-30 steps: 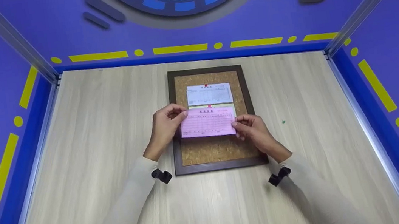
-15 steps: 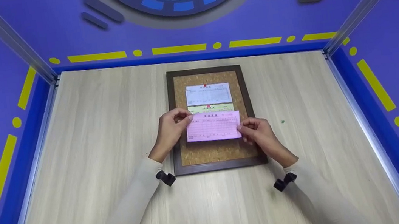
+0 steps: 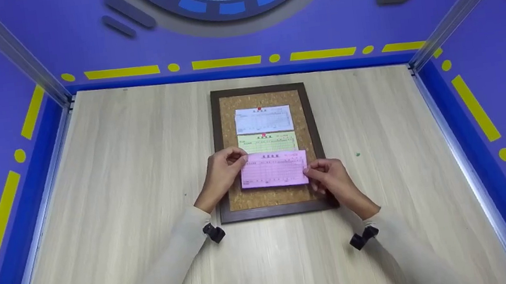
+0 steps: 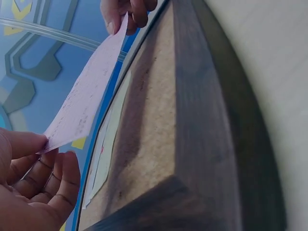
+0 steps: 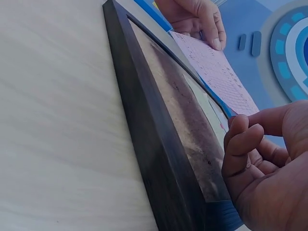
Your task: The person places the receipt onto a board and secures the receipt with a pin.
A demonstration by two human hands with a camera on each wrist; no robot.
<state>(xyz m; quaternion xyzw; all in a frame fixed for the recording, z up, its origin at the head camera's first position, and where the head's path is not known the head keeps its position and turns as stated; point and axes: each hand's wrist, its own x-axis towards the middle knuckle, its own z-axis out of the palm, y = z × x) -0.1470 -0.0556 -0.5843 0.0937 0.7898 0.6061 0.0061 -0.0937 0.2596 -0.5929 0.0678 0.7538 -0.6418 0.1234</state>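
Observation:
Both hands hold a pink printed form (image 3: 274,170) by its sides above a dark-framed cork board (image 3: 269,199). My left hand (image 3: 224,172) pinches the form's upper left corner between thumb and fingers. At the right edge, my right hand (image 3: 333,178) pinches it the same way. In the left wrist view the pink form (image 4: 91,86) is raised off the cork, casting a shadow on it. A white form (image 3: 263,120) is fixed at the board's top with a red pushpin (image 3: 259,108). Below it a green form (image 3: 268,144) has its own red pin, its lower part hidden behind the pink form.
The board lies on a pale wood-grain table (image 3: 148,150). A tiny green object (image 3: 358,154) rests to the right of the board. Blue walls (image 3: 241,42) with yellow markings and metal corner posts enclose the table on three sides.
Both hands have brought the pink form down the board toward the wearer and slightly right. More of the green form now shows above it.

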